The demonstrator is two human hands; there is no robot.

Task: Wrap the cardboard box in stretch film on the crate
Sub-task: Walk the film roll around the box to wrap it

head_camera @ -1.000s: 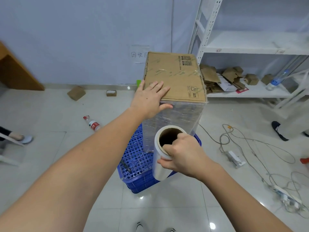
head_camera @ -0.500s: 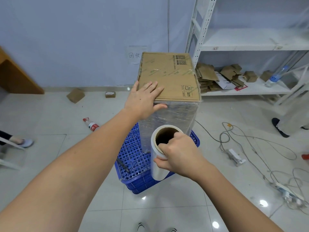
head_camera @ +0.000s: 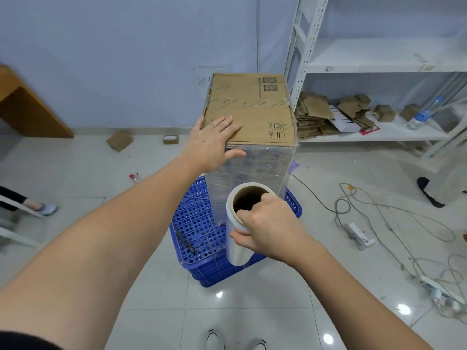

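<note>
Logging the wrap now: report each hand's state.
Left hand: open, flat on the cardboard box.
Right hand: holding the stretch film roll.

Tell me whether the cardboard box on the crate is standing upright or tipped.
Upright: the cardboard box stands on end on the blue crate, film-wrapped sides vertical.

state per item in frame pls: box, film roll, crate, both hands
cardboard box: upright on the crate, sides covered in film, top bare
film roll: upright, held, film runs to the box
crate: upside down on the floor, under the box
left hand: flat on the box top, thumb on the side
right hand: grips the roll's top end
</note>
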